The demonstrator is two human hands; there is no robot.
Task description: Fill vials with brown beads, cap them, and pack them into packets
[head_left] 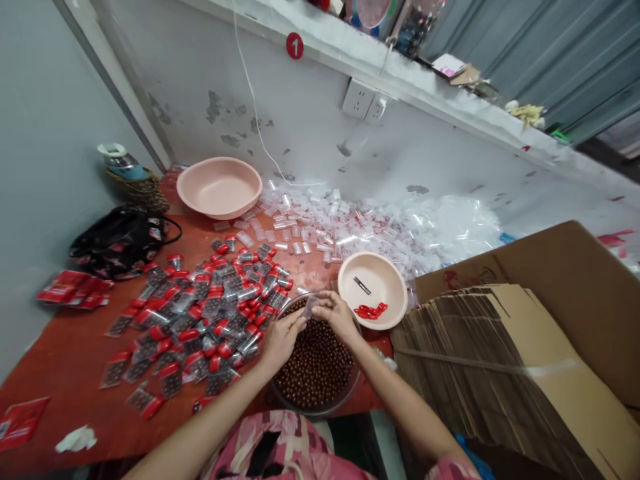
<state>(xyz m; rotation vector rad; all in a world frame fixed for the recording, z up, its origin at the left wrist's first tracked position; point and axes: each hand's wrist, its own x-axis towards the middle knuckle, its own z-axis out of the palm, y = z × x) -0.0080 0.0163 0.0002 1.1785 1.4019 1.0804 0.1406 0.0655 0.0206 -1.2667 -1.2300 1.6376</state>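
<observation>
Above a round bowl [353,383] full of shiny dark brown beads [317,367], both hands come together around a small clear plastic box [310,307]. My left hand [283,340] grips its near left side with fingers pressed together. My right hand [338,316] pinches the other side between thumb and fingertips. The fingers partly hide the box, and I cannot tell what is inside it. Just beyond my right hand stands a cream basin [385,280] holding several red caps [370,311] and a dark strip [363,286].
Left of the bowl lies a heap of red-capped bead boxes [215,307]. Clear empty boxes [330,227] pile along the wall. A pink basin [220,190], black bag [123,243] and red packets [75,290] sit on the red table [65,373]. Cardboard sheets [480,340] crowd the right.
</observation>
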